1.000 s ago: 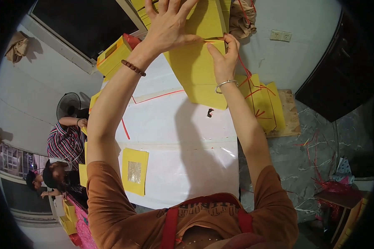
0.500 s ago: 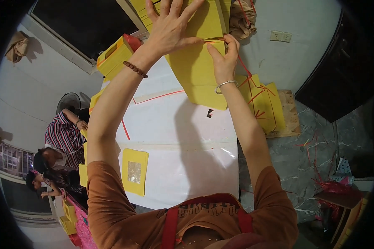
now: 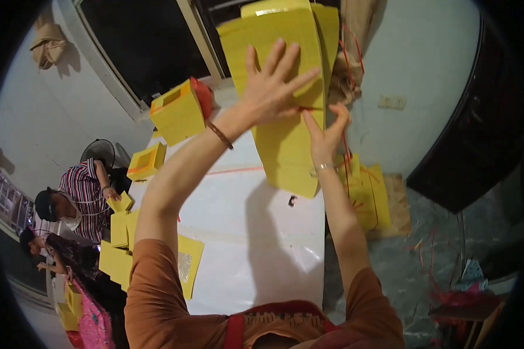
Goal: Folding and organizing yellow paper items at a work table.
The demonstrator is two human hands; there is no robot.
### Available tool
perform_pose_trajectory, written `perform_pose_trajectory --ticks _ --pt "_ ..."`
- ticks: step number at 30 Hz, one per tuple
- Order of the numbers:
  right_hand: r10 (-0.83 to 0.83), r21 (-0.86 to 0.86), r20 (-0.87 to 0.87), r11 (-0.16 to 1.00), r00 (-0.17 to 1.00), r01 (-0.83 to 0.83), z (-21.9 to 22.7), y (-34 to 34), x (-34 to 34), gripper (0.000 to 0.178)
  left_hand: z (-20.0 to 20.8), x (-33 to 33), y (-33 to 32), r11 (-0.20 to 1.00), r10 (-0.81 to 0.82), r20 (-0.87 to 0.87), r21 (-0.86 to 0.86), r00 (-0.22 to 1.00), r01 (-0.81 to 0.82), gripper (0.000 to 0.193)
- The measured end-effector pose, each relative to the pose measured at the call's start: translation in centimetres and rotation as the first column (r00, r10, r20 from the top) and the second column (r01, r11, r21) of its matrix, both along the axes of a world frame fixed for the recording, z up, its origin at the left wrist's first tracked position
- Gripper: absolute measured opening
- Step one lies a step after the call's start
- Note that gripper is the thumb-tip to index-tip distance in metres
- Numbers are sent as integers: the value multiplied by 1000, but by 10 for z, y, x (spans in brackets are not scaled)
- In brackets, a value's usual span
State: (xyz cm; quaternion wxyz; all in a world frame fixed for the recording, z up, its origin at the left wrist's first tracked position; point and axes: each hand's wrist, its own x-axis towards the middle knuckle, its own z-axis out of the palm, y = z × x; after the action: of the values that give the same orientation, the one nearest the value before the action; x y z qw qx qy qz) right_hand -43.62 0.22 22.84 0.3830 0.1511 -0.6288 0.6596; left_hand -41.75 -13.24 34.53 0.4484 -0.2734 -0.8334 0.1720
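Note:
A tall stack of long yellow card sheets lies at the far end of the table. My left hand rests flat on it with the fingers spread. At the stack's right edge is my right hand, its thumb reaching onto the yellow card and its fingers held apart from the thumb. A bit of red strap crosses the card between the two hands. My right hand appears to grip nothing, though its fingertips are slightly blurred.
White-covered table below my arms. Yellow card pieces and strapped bundles line its left side. Two people work at the left, one in a striped shirt. More yellow card sits on a wooden board at right.
My view has tilted, so the stack and hands appear lower. My left hand has shifted on the card, still spread. My right thumb and fingers have parted at the edge.

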Motion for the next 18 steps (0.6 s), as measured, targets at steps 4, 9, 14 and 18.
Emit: perform_pose_trajectory --ticks 4,9,14,18 --pt "65 10 42 998 997 -66 -17 29 23 56 -7 5 5 999 -42 32 25 999 41 92" --pt "-328 716 210 693 921 83 -32 56 82 64 -7 4 0 995 -76 7 71 997 76 92" --pt "-54 595 308 790 950 -148 -33 75 87 59 0 -5 3 1000 -1 -28 -11 1000 1 97" --pt "-45 608 396 761 917 -225 -5 68 97 48 -6 -4 2 994 -91 -43 60 995 94 98"
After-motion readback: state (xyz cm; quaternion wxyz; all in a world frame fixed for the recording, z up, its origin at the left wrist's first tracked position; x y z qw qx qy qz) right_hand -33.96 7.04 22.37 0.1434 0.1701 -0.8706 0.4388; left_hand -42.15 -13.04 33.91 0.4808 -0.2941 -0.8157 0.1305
